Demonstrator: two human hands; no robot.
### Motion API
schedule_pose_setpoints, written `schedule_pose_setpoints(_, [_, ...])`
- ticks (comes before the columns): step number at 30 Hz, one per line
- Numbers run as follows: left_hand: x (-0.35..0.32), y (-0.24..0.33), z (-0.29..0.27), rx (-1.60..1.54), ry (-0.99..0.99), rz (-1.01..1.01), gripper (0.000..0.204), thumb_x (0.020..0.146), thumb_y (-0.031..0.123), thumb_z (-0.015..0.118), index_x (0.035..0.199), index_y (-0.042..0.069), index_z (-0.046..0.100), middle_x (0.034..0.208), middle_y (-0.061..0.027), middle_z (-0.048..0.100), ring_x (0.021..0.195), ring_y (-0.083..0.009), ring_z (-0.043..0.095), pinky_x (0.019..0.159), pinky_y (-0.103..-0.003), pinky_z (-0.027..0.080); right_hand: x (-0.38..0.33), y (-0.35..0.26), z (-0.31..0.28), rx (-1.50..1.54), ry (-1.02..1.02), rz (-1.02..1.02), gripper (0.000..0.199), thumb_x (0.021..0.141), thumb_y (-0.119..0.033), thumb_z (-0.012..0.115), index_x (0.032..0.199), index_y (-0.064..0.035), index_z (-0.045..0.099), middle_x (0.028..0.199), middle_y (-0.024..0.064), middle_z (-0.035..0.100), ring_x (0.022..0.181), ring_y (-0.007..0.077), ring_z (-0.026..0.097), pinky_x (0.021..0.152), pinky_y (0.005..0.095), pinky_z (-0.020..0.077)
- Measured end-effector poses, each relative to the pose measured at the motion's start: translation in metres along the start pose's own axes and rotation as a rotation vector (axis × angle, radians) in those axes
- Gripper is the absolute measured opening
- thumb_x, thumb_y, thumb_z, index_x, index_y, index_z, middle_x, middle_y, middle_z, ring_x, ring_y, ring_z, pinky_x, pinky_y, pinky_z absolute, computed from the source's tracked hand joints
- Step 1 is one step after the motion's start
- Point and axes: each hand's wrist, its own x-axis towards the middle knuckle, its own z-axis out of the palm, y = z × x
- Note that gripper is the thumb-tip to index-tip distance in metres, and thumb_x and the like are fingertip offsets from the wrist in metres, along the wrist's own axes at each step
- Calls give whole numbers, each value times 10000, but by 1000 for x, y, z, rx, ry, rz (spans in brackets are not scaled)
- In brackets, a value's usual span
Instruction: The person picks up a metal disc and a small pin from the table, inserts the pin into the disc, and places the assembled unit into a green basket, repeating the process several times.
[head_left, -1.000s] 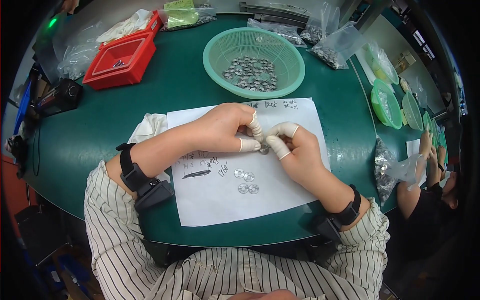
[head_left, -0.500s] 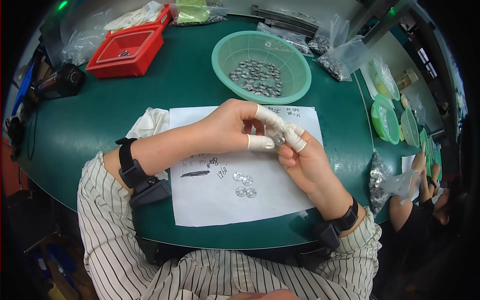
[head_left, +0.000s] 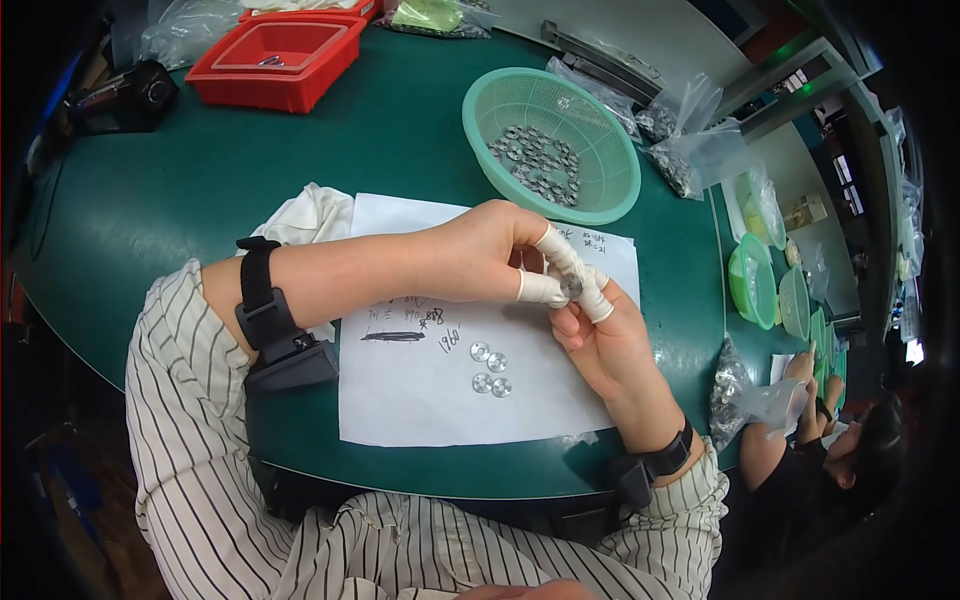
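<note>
Both hands, left hand (head_left: 480,255) and right hand (head_left: 600,340), meet at frame centre, pinching one small metal disc (head_left: 571,286); best gripped by its rim, above the white paper (head_left: 420,400).

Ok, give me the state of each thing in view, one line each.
left hand: pinching a small metal disc
right hand: pinching the same disc
three discs: flat on the paper sheet
green basket: upright, holding discs
red tray: upright, nearly empty
</note>
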Motion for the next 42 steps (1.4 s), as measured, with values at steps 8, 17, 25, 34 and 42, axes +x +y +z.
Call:
schedule_pose_setpoints(8, [-1, 2, 0, -42, -20, -68, 175, 801, 132, 716, 957, 63, 679, 891, -11, 623, 779, -84, 567, 699, -242, 470, 1, -2, -1, -19, -23, 19, 235, 936, -252, 531, 1031, -38, 523, 849, 37, 557, 625, 92, 467, 521, 208, 369])
schedule_pose_setpoints(17, [1, -5, 1, -224, -13, -10, 228, 804, 118, 714, 1011, 39, 660, 912, -18, 638, 837, -84, 582, 742, -243, 479, 1, -3, 2, -33, -37, 18, 200, 948, -260, 513, 974, -65, 546, 851, 50, 584, 639, 104, 486, 539, 218, 380])
schedule_pose_setpoints(25, [-1, 2, -1, -79, 11, 73, 307, 747, 141, 768, 1036, 89, 681, 765, 30, 593, 661, -43, 500, 592, -214, 426, 0, -1, 1, -39, 12, -31, 227, 943, -250, 519, 1048, -48, 524, 811, 24, 553, 609, 93, 478, 502, 199, 379])
schedule_pose_setpoints(34, [-2, 1, 1, 73, 111, 91, 311, 758, 144, 758, 1043, 55, 671, 799, 3, 633, 680, -56, 538, 613, -218, 454, -4, 0, 8, -219, 193, -136, 148, 935, -208, 547, 902, -65, 529, 778, 35, 601, 589, 98, 541, 504, 209, 421])
schedule_pose_setpoints(42, [5, 2, 2, 0, 110, -113, 290, 814, 86, 691, 1072, -31, 628, 854, -45, 644, 705, -77, 591, 624, -224, 492, -4, -2, -2, -597, 286, -307, 64, 927, -106, 536, 932, -43, 545, 779, 34, 600, 607, 80, 540, 536, 213, 439])
